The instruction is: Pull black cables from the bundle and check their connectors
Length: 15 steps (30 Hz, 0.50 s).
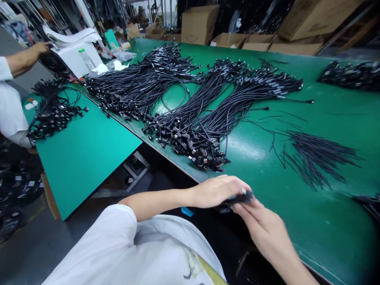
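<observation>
My left hand and my right hand meet at the near edge of the green table. Between their fingers is a small bundle of black cable, partly hidden by the left hand's fingers. Both hands are closed on it. Just beyond the hands lies a big heap of black cables with connectors. A loose spray of thin black ties lies to the right of the heap.
More cable piles stretch across the table, and another lies at far right. Cardboard boxes line the back. A second green table at left holds cables; another person's arm reaches to a white machine.
</observation>
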{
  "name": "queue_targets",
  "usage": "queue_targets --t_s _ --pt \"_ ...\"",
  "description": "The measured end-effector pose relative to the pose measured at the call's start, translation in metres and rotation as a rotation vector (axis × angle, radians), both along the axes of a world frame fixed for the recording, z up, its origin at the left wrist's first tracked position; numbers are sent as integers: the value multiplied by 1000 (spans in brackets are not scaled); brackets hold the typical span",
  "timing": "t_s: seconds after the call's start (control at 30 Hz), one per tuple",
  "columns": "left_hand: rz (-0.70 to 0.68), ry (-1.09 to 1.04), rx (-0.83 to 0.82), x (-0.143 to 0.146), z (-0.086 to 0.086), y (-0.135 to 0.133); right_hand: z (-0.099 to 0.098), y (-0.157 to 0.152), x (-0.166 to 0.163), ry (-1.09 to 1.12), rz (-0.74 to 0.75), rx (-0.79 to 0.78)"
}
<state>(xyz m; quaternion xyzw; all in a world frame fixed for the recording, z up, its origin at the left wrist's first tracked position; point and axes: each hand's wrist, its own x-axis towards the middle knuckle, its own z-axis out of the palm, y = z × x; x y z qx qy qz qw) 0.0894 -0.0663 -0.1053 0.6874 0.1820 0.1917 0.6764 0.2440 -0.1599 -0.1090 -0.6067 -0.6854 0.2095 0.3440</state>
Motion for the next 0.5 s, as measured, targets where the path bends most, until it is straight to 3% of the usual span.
queue_targets --t_s 0.07,0.13,0.23,0.3,0.4,0.5 --pt "-4 11 146 -5 8 -4 -5 7 7 6 -68 -49" --pt "83 22 203 -8 7 -8 -9 12 12 5 -152 -70" --pt "310 0 39 -6 -6 -9 -9 13 11 48 -285 3" --pt "228 -18 -155 -2 -14 -10 -5 13 5 142 -315 25" --pt "57 -41 -245 4 -20 -14 -2 16 -4 437 -306 -70" --pt "106 -70 -183 9 -21 -21 -6 18 -7 932 -264 -307"
